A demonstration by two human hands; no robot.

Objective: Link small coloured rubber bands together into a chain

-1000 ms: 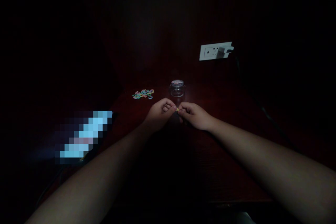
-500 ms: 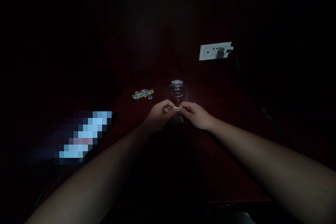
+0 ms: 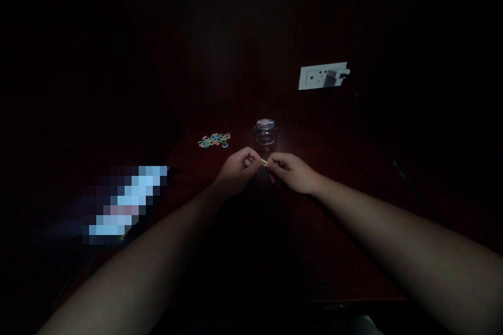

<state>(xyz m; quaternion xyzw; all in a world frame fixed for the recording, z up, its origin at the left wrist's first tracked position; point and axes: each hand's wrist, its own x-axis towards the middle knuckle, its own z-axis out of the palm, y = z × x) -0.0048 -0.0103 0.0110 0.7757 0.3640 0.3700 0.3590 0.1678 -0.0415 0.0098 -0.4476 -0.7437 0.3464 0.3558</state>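
Note:
The scene is very dark. My left hand point(image 3: 238, 170) and my right hand point(image 3: 291, 171) meet at the middle of a dark reddish table point(image 3: 338, 230), fingers curled. Between their fingertips both pinch a small yellow elastic band point(image 3: 264, 162), stretched slightly. Just beyond the hands stands a small clear jar point(image 3: 265, 132). To its left lies a pile of several small colourful bands point(image 3: 214, 140).
A white wall socket point(image 3: 323, 76) with a plug in it sits on the dark wall at the back right, and a cable runs down from it. A pixelated bright bluish object point(image 3: 126, 204) lies at the left of the table.
The hands have drawn slightly apart, so the yellow band between the fingertips looks a little more stretched. Everything else is still.

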